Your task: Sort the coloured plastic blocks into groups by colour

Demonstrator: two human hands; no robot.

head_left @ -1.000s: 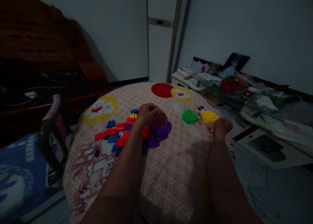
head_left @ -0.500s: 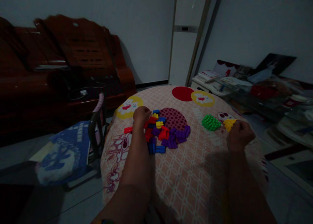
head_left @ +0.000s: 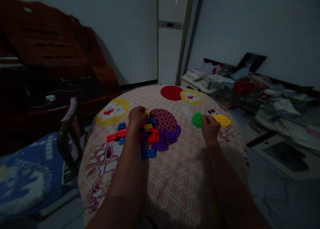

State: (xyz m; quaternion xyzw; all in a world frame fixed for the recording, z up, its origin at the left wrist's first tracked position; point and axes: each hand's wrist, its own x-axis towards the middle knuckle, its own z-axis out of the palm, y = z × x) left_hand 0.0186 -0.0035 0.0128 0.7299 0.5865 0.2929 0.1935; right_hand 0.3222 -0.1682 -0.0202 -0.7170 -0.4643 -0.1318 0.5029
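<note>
My left hand is closed at the far left side of a mixed block pile, its fingertips pinching a small yellow block. Under and around that hand lie red blocks, blue blocks and purple blocks, some hidden by the forearm. On the right of the table, my right hand has its fingers pinched together beside a green cluster of blocks, covering part of it. A yellow cluster of blocks lies just to its right. What the right fingers hold, if anything, is hidden.
The round table wears a patterned pink cloth. At left stands a chair with a blue cushion, behind it a wooden sofa. A cluttered glass table stands to the right.
The view has turned to the right. My right hand has moved left from the yellow cluster to the green one. My left hand stays at the pile, now with a yellow block at its fingertips.
</note>
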